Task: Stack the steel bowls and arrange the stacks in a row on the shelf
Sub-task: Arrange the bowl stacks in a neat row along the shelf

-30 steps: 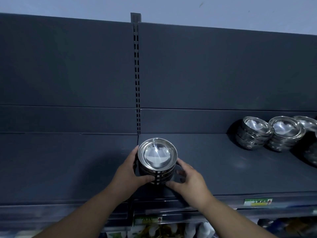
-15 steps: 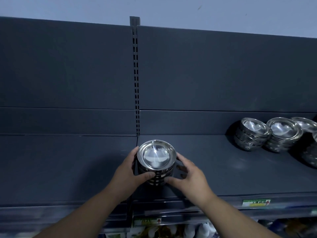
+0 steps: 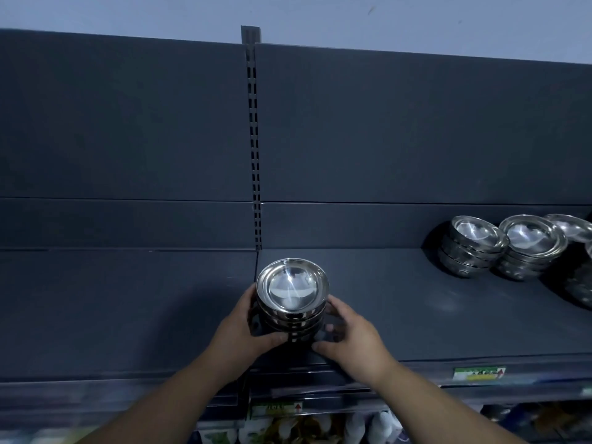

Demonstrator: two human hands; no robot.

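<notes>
Because a tall pile of slippery steel tips easily, I hold the stack of bowls [image 3: 292, 299] from both sides at once. In the head view, my left hand [image 3: 243, 334] curls round its left flank with the thumb across the front near the base. My right hand [image 3: 349, 338] mirrors it on the right, fingers wrapped behind. Gripping low, I judge, stops the bottom bowls sliding out while the top one sits open and level.

The stack is at the left end of the shelf [image 3: 400, 315], close to the front edge and just right of the slotted post [image 3: 253, 139]. I cannot tell whether its base is down on the shelf or a little above it.

Two finished stacks [image 3: 471, 248] and [image 3: 528, 248] stand at the back on the right, touching each other, well apart from mine, with more bowls cut off at the picture's edge. A price label [image 3: 479, 373] sits on the shelf's front lip. To join the row, I reckon mine belongs further back and rightwards.
</notes>
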